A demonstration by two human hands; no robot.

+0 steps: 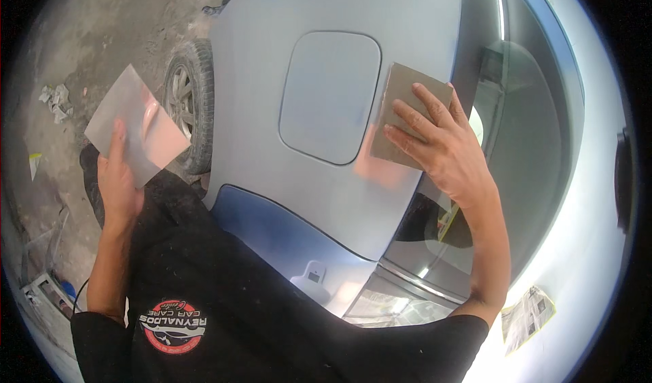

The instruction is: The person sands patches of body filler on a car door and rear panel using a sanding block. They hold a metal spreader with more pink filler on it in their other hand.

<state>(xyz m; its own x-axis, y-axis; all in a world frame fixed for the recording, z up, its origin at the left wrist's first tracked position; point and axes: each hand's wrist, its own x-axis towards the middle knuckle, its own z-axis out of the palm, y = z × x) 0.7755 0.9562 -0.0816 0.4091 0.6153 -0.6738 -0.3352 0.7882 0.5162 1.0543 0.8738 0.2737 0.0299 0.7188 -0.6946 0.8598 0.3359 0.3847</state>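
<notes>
Right hand [449, 153] holding the brown sheet [401, 86], long axis steep (top leaning right), jutting left past my fingertips [398, 105]!

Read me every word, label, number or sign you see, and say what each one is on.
Lettering on a round red, black and white badge, on the black shirt; upside down here, and I won't copy its words.
Print on the paper sheet at lower right: too small to read.
No lettering can be made out on the translucent sheet in the left hand or the brown sheet under the right hand.
</notes>
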